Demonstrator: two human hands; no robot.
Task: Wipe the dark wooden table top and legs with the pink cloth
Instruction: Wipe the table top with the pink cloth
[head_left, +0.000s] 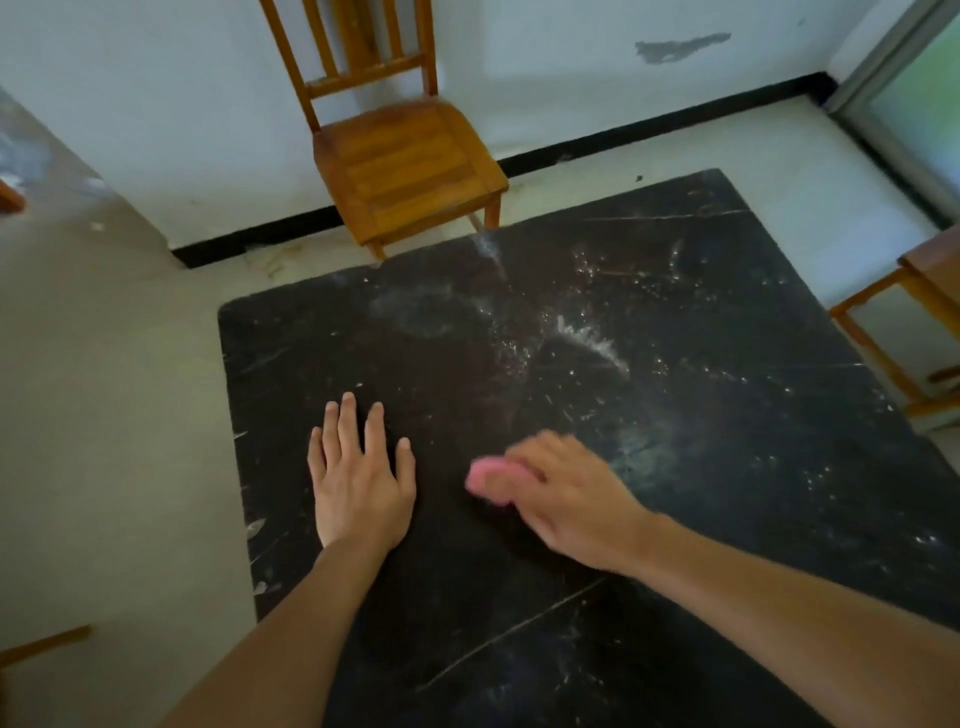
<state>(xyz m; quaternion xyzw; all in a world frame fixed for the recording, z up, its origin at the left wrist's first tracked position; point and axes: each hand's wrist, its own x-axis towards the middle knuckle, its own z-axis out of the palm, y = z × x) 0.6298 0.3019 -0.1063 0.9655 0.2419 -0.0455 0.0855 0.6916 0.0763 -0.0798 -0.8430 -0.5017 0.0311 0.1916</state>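
Note:
The dark wooden table top (675, 291) fills the middle of the head view, scratched and dusted with white streaks and specks toward its far right half. My left hand (361, 478) lies flat on the near left part of the top, fingers spread, holding nothing. My right hand (566, 499) presses on the table to the right of it, blurred, with the pink cloth (485, 475) bunched under its fingers and showing at their left side. The table legs are hidden below the top.
A light wooden chair (405, 156) stands just past the table's far edge against the white wall. Another wooden frame (893, 332) sits by the table's right side. A wooden piece (47, 644) pokes in at lower left. Pale floor surrounds the table.

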